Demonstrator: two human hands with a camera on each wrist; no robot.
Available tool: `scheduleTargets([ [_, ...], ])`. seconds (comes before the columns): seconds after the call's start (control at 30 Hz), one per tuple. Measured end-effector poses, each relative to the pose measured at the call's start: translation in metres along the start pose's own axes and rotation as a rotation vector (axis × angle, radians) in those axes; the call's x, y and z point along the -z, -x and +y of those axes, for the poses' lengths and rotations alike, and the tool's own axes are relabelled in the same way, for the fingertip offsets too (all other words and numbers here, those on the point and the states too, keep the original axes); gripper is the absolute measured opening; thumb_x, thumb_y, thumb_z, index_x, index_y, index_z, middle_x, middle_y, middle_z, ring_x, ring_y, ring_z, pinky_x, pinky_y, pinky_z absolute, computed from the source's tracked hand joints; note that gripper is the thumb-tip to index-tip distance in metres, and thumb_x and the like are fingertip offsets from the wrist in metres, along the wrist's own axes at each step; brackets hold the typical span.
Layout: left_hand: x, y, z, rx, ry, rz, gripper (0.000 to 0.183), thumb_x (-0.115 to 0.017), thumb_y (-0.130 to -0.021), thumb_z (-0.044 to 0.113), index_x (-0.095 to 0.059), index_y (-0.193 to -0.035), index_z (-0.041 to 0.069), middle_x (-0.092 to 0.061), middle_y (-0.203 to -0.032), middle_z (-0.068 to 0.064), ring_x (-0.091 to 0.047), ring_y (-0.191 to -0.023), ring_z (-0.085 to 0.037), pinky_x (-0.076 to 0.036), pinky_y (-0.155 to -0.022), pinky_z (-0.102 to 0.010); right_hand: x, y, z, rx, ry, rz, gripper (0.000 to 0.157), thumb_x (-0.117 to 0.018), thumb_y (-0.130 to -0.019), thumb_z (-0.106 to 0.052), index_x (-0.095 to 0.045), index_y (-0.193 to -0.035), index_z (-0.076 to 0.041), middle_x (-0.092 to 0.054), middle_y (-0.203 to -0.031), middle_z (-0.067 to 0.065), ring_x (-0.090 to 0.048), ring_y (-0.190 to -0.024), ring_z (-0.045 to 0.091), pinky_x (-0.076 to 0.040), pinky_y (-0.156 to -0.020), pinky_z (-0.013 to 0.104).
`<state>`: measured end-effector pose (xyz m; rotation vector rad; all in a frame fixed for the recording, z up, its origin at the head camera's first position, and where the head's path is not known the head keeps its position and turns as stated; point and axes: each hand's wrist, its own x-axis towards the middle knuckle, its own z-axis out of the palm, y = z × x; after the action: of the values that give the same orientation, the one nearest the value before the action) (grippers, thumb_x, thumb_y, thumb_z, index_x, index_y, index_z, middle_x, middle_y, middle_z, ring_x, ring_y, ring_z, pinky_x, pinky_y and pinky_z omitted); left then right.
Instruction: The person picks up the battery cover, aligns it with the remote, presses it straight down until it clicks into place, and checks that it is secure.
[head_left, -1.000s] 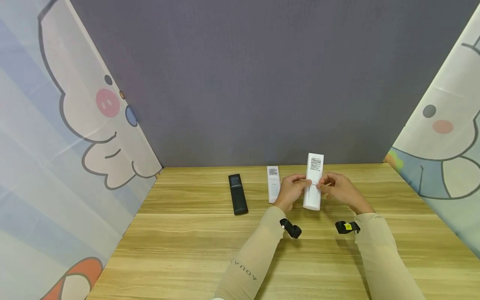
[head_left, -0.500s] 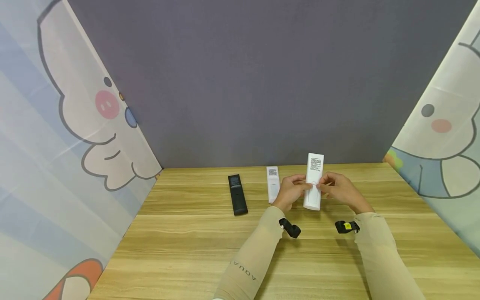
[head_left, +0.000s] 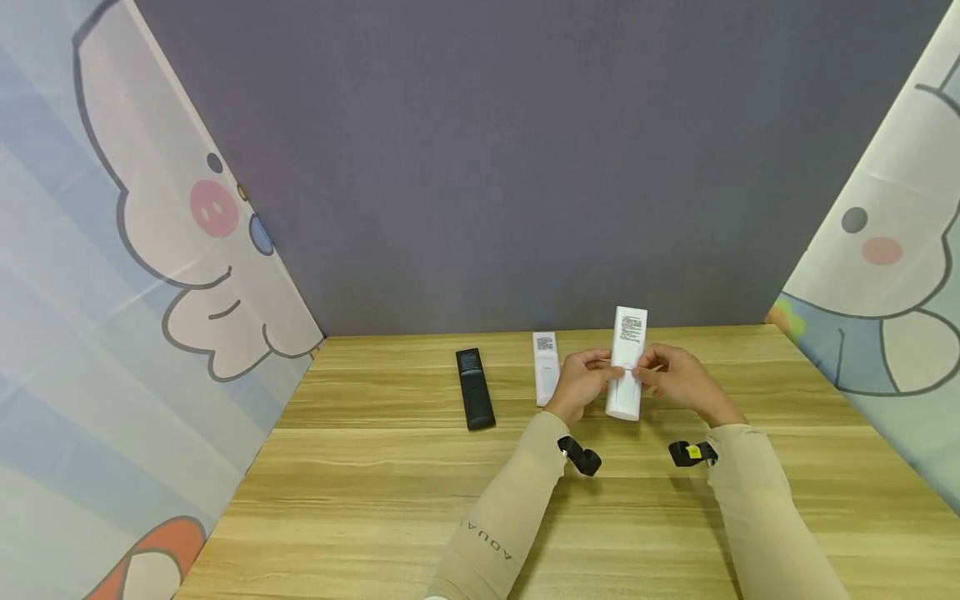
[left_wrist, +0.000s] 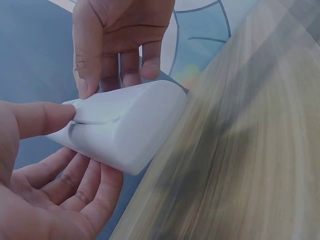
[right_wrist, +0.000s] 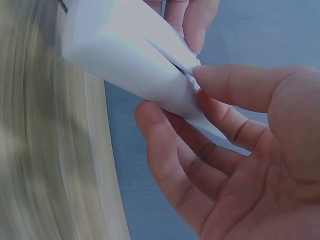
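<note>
Both hands hold a white remote control point(head_left: 630, 327) above the table, its back with a printed label facing up. My left hand point(head_left: 579, 383) grips its left edge, thumb on the back and fingers underneath. From the other side, my right hand point(head_left: 678, 382) pinches it with the thumb on top. The thumbs lie close to each other near the middle of the remote. In the left wrist view, a narrow dark slit runs along the white remote's casing point(left_wrist: 150, 120) by the left thumb. The slit also shows beside the right thumb point(right_wrist: 235, 85) in the right wrist view.
A smaller white remote point(head_left: 547, 371) lies label up just left of my left hand. Further left is a black remote point(head_left: 476, 392), also back up. The wooden table point(head_left: 360, 500) ends at a dark grey panel point(head_left: 510, 167), with cartoon-printed curtains on both sides.
Both thumbs have shifted slightly down the back of the white remote, toward its near end. The remote itself and the two others stay almost where they were.
</note>
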<state>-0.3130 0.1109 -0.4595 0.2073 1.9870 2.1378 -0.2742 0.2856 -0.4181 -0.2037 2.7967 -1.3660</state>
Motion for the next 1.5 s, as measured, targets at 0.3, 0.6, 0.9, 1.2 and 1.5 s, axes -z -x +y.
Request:
scheduleTargets([
  [0.3, -0.0015, -0.0001, 0.0010, -0.009, -0.003, 0.005, 0.024, -0.078, -0.088, 0.006, -0.076, -0.112, 0.009, -0.073, -0.092, 0.002, -0.065, -0.083, -0.010, -0.053, -0.070, -0.026, 0.0012, -0.0005, 0.0009, 0.008, 0.000, -0.003, 0.016, -0.062, -0.101, -0.013, -0.060, -0.104, 0.003, -0.065, -0.105, 0.020, -0.068, -0.088, 0.030, -0.060, -0.071, 0.041],
  [0.6, -0.0021, -0.0013, -0.0020, -0.007, -0.008, 0.012, 0.025, -0.078, -0.088, 0.006, -0.075, -0.113, 0.008, -0.074, -0.094, -0.001, -0.067, -0.084, -0.011, -0.055, -0.070, -0.026, -0.0011, -0.0016, 0.0037, 0.004, 0.005, 0.000, 0.014, -0.063, -0.101, -0.012, -0.060, -0.103, 0.002, -0.065, -0.103, 0.018, -0.068, -0.087, 0.029, -0.059, -0.070, 0.040],
  [0.9, -0.0022, -0.0025, -0.0040, -0.011, -0.017, 0.012, 0.027, -0.078, -0.089, 0.006, -0.075, -0.115, 0.008, -0.073, -0.092, 0.000, -0.066, -0.083, -0.010, -0.053, -0.069, -0.025, -0.0019, -0.0016, 0.0035, 0.012, 0.010, 0.008, 0.013, -0.062, -0.101, -0.010, -0.060, -0.101, 0.002, -0.066, -0.101, 0.019, -0.067, -0.085, 0.028, -0.059, -0.068, 0.039],
  [1.2, -0.0025, -0.0014, -0.0037, -0.005, -0.011, 0.022, 0.026, -0.078, -0.088, 0.005, -0.076, -0.113, 0.009, -0.073, -0.092, 0.001, -0.067, -0.084, -0.013, -0.055, -0.071, -0.028, -0.0025, -0.0030, 0.0039, 0.017, 0.028, 0.012, 0.012, -0.063, -0.100, -0.009, -0.060, -0.100, 0.003, -0.066, -0.099, 0.018, -0.067, -0.082, 0.027, -0.059, -0.066, 0.038],
  [1.5, -0.0037, -0.0018, -0.0039, -0.001, -0.019, 0.029, 0.027, -0.078, -0.088, 0.004, -0.076, -0.114, 0.009, -0.073, -0.092, 0.000, -0.067, -0.082, -0.013, -0.055, -0.071, -0.027, -0.0026, -0.0023, 0.0029, 0.007, 0.037, 0.015, 0.012, -0.063, -0.100, -0.009, -0.059, -0.100, 0.002, -0.065, -0.098, 0.018, -0.066, -0.081, 0.025, -0.059, -0.069, 0.040],
])
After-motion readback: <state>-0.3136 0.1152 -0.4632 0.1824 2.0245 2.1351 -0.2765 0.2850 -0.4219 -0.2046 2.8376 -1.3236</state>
